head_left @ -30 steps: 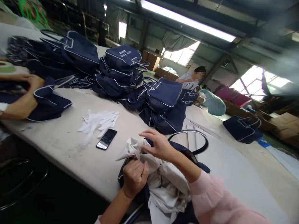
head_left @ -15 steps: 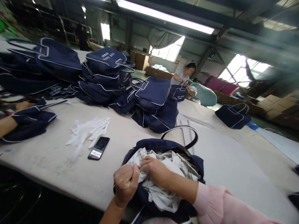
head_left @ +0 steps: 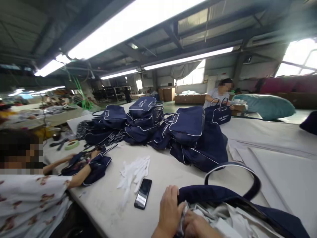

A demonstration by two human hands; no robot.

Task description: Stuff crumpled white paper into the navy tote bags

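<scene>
A navy bag point(head_left: 213, 190) with white piping lies open at the lower right, its looped handle point(head_left: 255, 185) standing up. Crumpled white stuffing point(head_left: 230, 215), paper or cloth, fills its mouth. My left hand point(head_left: 168, 210) grips the bag's left rim, fingers over the outside and thumb inward. Beside it, inside the opening, my right hand point(head_left: 198, 225) is closed at the edge of the stuffing; its fingertips are partly hidden. The frame's bottom edge cuts off the near side of the bag.
Left of the bag, a phone point(head_left: 143, 194) and loose white strips point(head_left: 135, 173) lie on the table point(head_left: 106, 205). Several navy bags point(head_left: 187, 127) are piled behind. At left a co-worker point(head_left: 32, 201) handles another navy bag point(head_left: 97, 170); another person point(head_left: 218, 93) stands at the back.
The view has swung left and up, so the bag appears lower and farther right. My left hand has gone from a fist to gripping the rim; my right hand has moved beside it.
</scene>
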